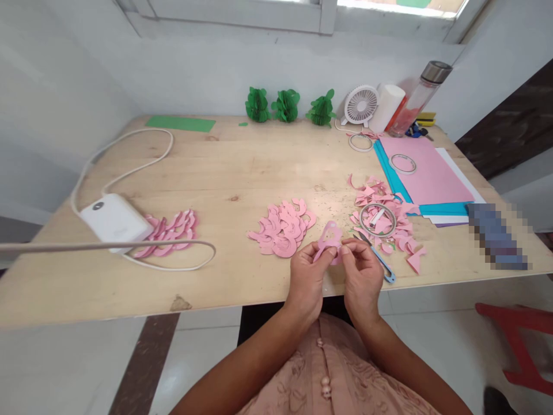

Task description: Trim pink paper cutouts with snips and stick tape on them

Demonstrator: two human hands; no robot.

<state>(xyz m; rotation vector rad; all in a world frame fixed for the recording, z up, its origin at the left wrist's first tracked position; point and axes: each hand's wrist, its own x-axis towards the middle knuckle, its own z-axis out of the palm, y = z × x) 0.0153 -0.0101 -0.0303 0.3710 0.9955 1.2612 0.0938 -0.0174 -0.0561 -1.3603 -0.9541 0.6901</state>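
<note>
A wooden bench (pixel 233 173) stands against a white wall (pixel 207 63). Toward the bench's five o'clock, the left hand (pixel 307 279) has its grip pinched on a pink paper cutout (pixel 332 244); the right hand (pixel 363 275) grips its edge. From there, curved pink pieces (pixel 290 222) lie at ten, scraps (pixel 397 206) at two, green honeycomb ornaments (pixel 287 106) between eleven and twelve.

Fan (pixel 362 105) stands at the rear of the bench (pixel 233 167), near a white cylinder (pixel 390 106) and a bottle (pixel 418 104). Power bank (pixel 116 219) lies at left, cable (pixel 171 140) alongside. Red stool (pixel 524 328) stands right.
</note>
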